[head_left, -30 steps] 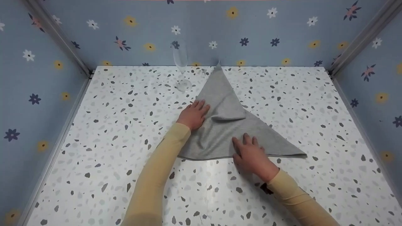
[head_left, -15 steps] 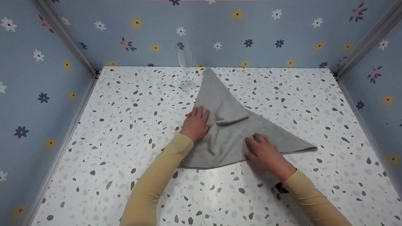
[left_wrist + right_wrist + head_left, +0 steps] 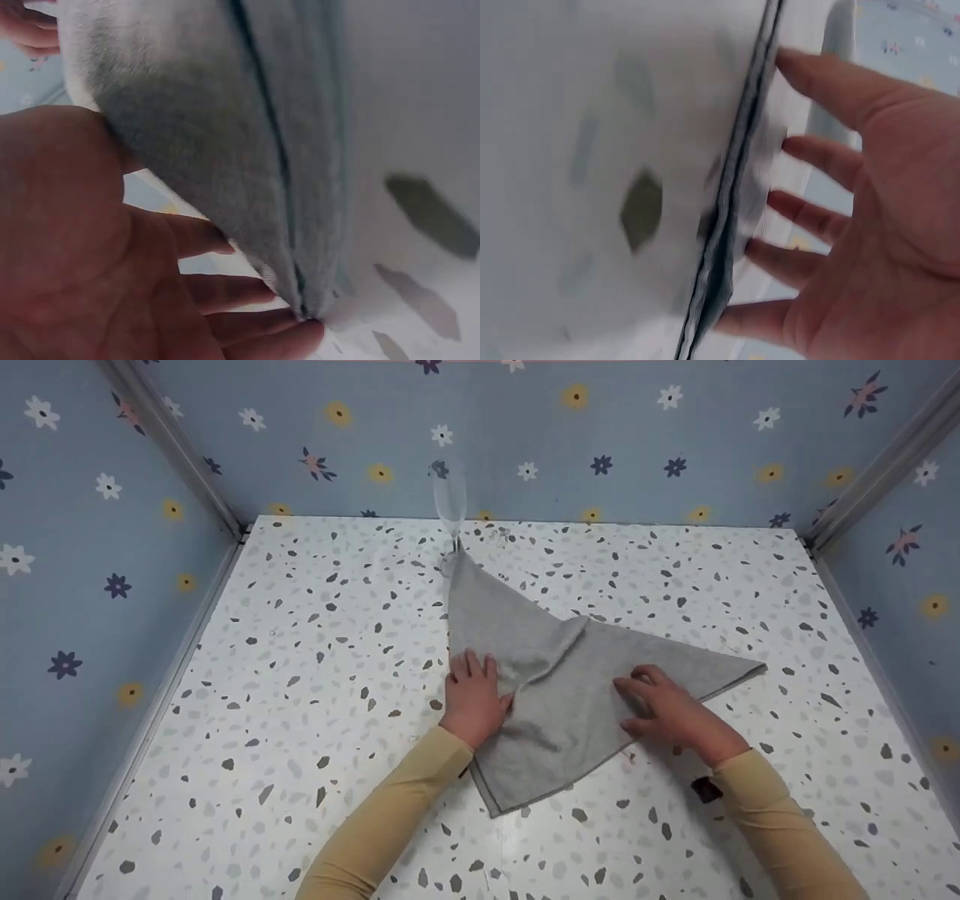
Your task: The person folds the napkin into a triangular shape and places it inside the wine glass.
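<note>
A grey cloth [image 3: 540, 660], folded in layers to a rough triangle, lies on the speckled table with a raised crease across its middle. My left hand [image 3: 476, 697] rests on its left side, fingers extended and pointing away from me. On the right part, my right hand [image 3: 664, 709] touches the cloth with spread fingertips, the palm raised. The right wrist view shows those fingertips against the layered edge of the cloth [image 3: 724, 195]. In the left wrist view, extended fingers lie along the edge of the cloth [image 3: 202, 127].
A clear champagne flute [image 3: 450, 495] stands near the back wall; the cloth's far tip overlaps its foot in the head view. Blue flowered panels [image 3: 510, 442] enclose the white speckled table [image 3: 337, 660] at the back and both sides.
The cloth has turned counter-clockwise: its far tip swung left toward the flute, its right corner moved away from me and its left corner came nearer. Both hands moved with it.
</note>
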`<state>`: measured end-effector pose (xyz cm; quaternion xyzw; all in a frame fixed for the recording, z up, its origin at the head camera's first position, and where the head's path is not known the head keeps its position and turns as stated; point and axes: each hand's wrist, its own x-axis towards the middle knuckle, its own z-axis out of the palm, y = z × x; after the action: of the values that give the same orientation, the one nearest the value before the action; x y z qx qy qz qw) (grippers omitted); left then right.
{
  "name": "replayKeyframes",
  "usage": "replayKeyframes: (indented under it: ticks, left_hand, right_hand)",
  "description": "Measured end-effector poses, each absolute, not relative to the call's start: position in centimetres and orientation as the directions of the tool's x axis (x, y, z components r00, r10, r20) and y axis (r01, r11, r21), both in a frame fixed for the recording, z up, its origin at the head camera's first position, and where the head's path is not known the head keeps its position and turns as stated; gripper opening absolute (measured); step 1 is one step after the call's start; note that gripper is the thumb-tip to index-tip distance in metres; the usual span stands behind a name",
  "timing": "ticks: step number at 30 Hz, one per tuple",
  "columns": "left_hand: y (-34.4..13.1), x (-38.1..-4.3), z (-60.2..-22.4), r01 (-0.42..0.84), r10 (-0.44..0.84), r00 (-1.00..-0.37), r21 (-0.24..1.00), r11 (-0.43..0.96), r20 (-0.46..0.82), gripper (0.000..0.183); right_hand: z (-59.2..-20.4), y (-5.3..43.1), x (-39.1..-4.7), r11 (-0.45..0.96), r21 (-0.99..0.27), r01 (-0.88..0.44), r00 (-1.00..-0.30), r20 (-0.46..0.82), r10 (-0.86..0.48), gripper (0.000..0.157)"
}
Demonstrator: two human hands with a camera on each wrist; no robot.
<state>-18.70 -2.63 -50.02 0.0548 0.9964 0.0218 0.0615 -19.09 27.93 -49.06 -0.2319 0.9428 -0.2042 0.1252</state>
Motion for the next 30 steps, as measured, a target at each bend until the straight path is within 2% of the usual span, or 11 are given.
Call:
replayKeyframes:
  ticks: [5, 9, 14, 17, 24, 30]
  left_hand:
    - [-2.0, -17.1, -49.8, 0.103, 0.104, -0.991, 0.022, 0.994, -0.087, 0.076]
    - [-2.8, -17.4, -49.9, 0.166, 0.167, -0.985, 0.040, 0.985, -0.041, 0.072]
    - [-6.0, -20.4, -49.8, 0.261, 0.272, -0.959, 0.138, 0.956, -0.074, 0.062]
    - [-8.1, -22.6, -49.7, 0.297, 0.316, -0.943, 0.164, 0.941, -0.102, 0.060]
    - [-10.5, -26.2, -50.3, 0.375, 0.387, -0.919, 0.134, 0.917, -0.071, 0.064]
    - [-10.2, -27.3, -50.8, 0.377, 0.395, -0.913, 0.156, 0.913, -0.102, 0.066]
  right_hand:
    - [-48.8, 29.5, -20.2, 0.774, -0.493, -0.397, -0.835, -0.155, -0.528, 0.062]
    - [-48.6, 30.0, -20.4, 0.750, -0.526, -0.402, -0.828, -0.141, -0.542, 0.059]
    - [-48.5, 29.4, -20.0, 0.765, -0.515, -0.387, -0.851, -0.120, -0.512, 0.054]
    - [-48.4, 28.7, -19.4, 0.803, -0.469, -0.367, -0.875, -0.117, -0.469, 0.056]
    - [-48.2, 27.2, -18.6, 0.895, -0.353, -0.273, -0.937, -0.115, -0.331, 0.066]
    - [-48.7, 26.3, -18.3, 0.923, -0.329, -0.198, -0.956, -0.143, -0.256, 0.075]
